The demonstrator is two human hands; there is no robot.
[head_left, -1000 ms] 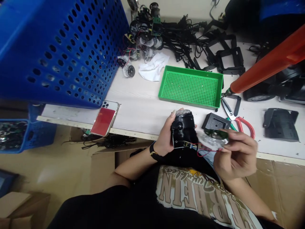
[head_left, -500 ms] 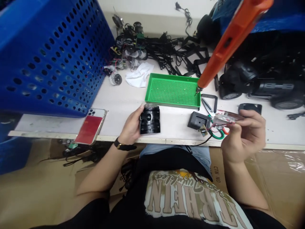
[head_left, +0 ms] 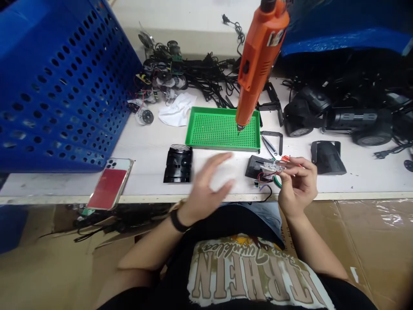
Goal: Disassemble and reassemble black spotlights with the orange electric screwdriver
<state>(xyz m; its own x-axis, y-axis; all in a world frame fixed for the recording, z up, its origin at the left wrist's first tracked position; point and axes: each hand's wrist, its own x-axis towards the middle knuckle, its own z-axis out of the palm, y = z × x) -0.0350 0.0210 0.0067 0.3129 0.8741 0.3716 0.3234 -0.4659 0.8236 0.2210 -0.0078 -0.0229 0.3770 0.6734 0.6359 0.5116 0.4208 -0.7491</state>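
My left hand (head_left: 209, 189) is open over the table's front edge, fingers spread and a little blurred, with nothing in it. To its left a black plastic housing half (head_left: 178, 164) lies on the table. My right hand (head_left: 298, 185) pinches a clear plastic part with red wires (head_left: 272, 167). Right below that part is a black rectangular frame (head_left: 254, 167), partly covered. Several thin wires and a small circuit board (head_left: 257, 183) hang at the frame's near side. Behind my right fingers lie scissors (head_left: 271, 147), their green handle partly hidden.
An orange electric screwdriver (head_left: 254, 64) hangs over a green perforated tray (head_left: 191, 129). A blue crate (head_left: 64, 94) stands left, near a phone (head_left: 109, 185). Black lamp units (head_left: 348, 118) and a curved black cover (head_left: 328, 158) are right. Black cables (head_left: 206, 77) lie behind.
My left hand has let go of the black housing half, now on the table, and moved right. My right hand has brought the clear part leftward over the black frame. The view has shifted.
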